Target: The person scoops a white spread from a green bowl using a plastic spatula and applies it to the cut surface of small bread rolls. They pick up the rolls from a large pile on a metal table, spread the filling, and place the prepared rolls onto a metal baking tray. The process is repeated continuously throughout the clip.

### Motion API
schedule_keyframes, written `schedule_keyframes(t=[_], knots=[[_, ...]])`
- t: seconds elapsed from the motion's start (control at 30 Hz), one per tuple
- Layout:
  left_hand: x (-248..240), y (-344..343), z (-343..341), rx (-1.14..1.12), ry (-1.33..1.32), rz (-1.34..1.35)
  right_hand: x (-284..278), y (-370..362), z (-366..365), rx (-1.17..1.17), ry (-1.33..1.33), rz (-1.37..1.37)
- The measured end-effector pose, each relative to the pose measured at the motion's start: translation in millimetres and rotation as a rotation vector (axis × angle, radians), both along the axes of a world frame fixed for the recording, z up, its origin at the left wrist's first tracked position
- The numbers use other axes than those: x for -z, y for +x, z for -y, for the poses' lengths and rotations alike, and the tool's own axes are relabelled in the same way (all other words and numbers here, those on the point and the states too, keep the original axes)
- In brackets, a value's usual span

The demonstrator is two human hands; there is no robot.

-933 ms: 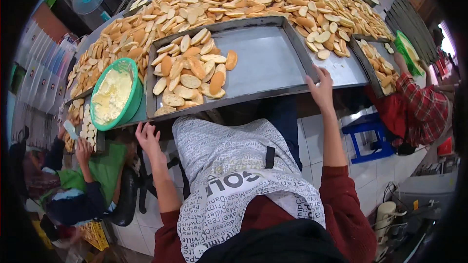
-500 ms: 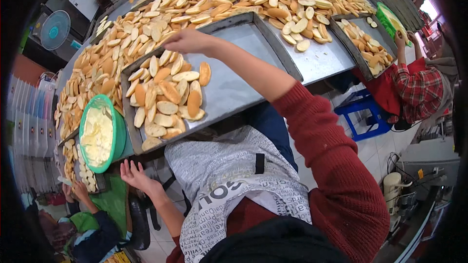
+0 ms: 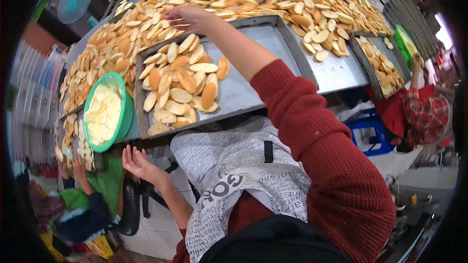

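My right hand (image 3: 187,18) reaches over the big heap of halved oval bread pieces (image 3: 109,48), just beyond the far edge of a metal tray (image 3: 296,51). Its fingers point down, bent and somewhat apart, and no piece shows in them. Cut bread pieces (image 3: 181,95) lie piled in the left part of this tray, some with pale cut faces up and some crust up. My left hand (image 3: 142,164) is low, in front of the table edge, palm up with fingers apart, holding nothing. Close to it stands a green basin (image 3: 127,117) of pale yellow cream (image 3: 103,116).
At the right, another tray (image 3: 369,80) holds bread pieces beside a green basin (image 3: 403,41) and a person in a plaid shirt (image 3: 425,112). A blue stool (image 3: 370,134) stands below. At lower left, another person's hand (image 3: 79,166) is near a tray of pieces (image 3: 84,141).
My right hand has lifted away from the tray's far edge and moved out over the heap. My left hand stays palm up below the basin. The whole view has shifted slightly.
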State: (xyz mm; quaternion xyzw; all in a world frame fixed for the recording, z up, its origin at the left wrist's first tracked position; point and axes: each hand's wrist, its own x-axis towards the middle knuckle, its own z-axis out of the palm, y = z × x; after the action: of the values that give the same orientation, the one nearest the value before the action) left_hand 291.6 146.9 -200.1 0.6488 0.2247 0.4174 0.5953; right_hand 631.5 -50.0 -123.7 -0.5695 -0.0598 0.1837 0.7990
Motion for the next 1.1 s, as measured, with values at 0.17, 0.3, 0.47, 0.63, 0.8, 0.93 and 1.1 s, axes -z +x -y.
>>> schedule_keyframes(t=[0.17,0.3,0.47,0.63,0.8,0.93,1.1], knots=[[12,-24,-46,0.385,-0.893,0.301,-3,-59,-7,-0.218,0.0,0.067],[15,-17,-63,0.468,-1.145,0.497,5,-126,-43,-0.371,0.054,0.068],[4,-42,-86,0.56,-1.26,0.783,23,-196,-126,-0.718,0.187,-0.181],[-7,-66,-98,0.494,-1.246,0.983,65,-257,-193,-0.815,0.085,-0.348],[2,-82,-118,0.031,-0.753,0.791,100,-326,-222,-0.821,-0.173,-0.436],[22,-84,-144,-0.573,-0.235,0.443,93,-356,-216,-1.072,-0.252,0.058],[46,-91,-168,-0.885,0.15,0.306,100,-372,-216,-1.045,-0.281,0.403]])
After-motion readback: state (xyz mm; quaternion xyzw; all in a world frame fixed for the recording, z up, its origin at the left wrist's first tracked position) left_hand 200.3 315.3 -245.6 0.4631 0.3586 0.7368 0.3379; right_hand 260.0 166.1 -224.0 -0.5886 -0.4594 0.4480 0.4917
